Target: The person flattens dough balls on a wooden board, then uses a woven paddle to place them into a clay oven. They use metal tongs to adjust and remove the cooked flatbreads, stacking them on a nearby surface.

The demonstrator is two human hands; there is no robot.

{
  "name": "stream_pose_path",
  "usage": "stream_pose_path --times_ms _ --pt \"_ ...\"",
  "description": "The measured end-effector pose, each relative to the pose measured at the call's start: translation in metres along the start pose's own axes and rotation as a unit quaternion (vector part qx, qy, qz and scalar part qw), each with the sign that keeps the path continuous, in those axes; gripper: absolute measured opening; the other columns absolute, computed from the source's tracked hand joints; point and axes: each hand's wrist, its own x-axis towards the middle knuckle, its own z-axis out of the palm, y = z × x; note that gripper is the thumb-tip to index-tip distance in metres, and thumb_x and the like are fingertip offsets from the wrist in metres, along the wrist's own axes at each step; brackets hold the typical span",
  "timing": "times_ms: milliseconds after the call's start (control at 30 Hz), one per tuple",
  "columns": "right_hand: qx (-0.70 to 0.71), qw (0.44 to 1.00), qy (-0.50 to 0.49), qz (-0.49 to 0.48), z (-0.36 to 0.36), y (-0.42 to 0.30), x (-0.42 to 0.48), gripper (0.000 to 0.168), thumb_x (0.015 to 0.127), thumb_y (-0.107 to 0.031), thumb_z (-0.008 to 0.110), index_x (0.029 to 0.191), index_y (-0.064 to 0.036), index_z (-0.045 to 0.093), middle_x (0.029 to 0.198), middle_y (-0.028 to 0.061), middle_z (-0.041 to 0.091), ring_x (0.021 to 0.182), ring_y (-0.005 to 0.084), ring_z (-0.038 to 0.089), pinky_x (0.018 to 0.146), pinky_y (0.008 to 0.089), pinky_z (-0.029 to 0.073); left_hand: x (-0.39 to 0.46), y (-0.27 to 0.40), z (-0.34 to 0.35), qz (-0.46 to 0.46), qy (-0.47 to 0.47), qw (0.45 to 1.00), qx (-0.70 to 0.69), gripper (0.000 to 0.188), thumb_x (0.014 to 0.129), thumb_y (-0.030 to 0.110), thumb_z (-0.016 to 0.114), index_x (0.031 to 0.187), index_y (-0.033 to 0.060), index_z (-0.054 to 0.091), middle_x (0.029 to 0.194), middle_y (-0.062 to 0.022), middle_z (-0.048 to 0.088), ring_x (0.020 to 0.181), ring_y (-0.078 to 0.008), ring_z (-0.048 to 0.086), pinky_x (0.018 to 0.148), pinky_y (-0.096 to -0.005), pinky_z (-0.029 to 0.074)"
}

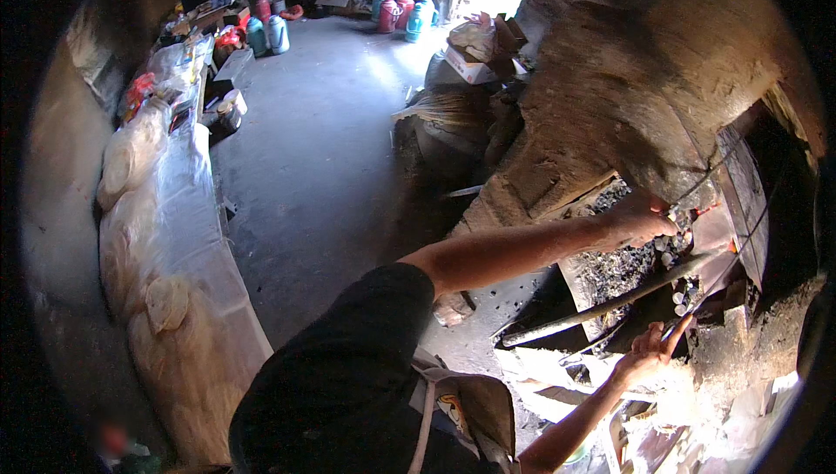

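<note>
My left hand (643, 221) is closed around the near end of a thin dark rod (708, 175), above a bed of black charcoal and ash (617, 278). Lower down, my right hand (648, 351) grips a second thin rod (738, 255), one finger stretched along it. Both rods slant up to the right, toward a mud-coated hearth structure (601, 95). Between my hands lies a thick wooden pole (607, 307), its far end glowing orange. Small pale round lumps (680, 298) sit near the pole. What the rods' far ends touch is unclear.
A plastic-covered bench (196, 239) runs along the left wall, with filled translucent bags (130, 154) beside it. Thermos flasks (388, 15) stand on the far floor. A straw broom (437, 110) and a cardboard box (471, 68) are beyond the hearth. Split wood (659, 448) lies at lower right.
</note>
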Motion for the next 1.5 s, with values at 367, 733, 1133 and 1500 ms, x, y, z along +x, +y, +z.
stream_pose_path --times_ms 367,733,1133,1500 --pt "0.093 0.995 -0.035 -0.021 -0.011 0.006 -0.006 0.061 0.085 -0.037 0.057 0.134 -0.005 0.039 0.076 -0.0009 0.059 0.042 -0.0001 0.027 0.036 0.0179 0.018 -0.01 0.005 -0.002 -0.059 -0.041 0.997 -0.021 0.034 0.085 0.008 0.055 0.119 0.0083 0.052 0.064 0.0095 0.037 0.048 0.0024 0.029 0.037 -0.0152 0.02" --pt "0.063 0.997 0.008 -0.047 -0.016 -0.012 0.008 0.051 0.084 -0.007 0.056 0.133 -0.007 0.042 0.056 -0.0123 0.038 0.041 0.0001 0.023 0.039 0.0201 0.013 -0.011 0.014 0.009 -0.071 -0.02 0.997 0.01 0.03 0.084 0.006 0.055 0.114 0.006 0.054 0.064 0.0104 0.033 0.048 0.0014 0.027 0.038 -0.0165 0.017" --pt "0.121 0.988 -0.027 -0.093 -0.023 -0.013 0.012 0.052 0.081 -0.013 0.056 0.131 -0.006 0.044 0.057 -0.0077 0.045 0.041 0.001 0.025 0.038 0.0204 0.017 -0.004 0.021 0.01 -0.045 -0.012 0.996 0.077 0.035 0.085 0.006 0.051 0.12 -0.0007 0.05 0.065 0.0073 0.033 0.049 -0.0003 0.028 0.035 -0.0162 0.022" --pt "-0.004 0.996 0.004 0.092 -0.032 -0.025 0.005 0.063 0.072 0.008 0.054 0.131 -0.016 0.047 0.055 -0.0091 0.044 0.04 0.0014 0.028 0.036 0.0186 0.021 0.0 0.024 0.009 -0.053 -0.007 0.998 0.046 0.036 0.081 0.005 0.054 0.116 -0.0021 0.052 0.06 0.0087 0.034 0.044 -0.0004 0.025 0.037 -0.0185 0.018"
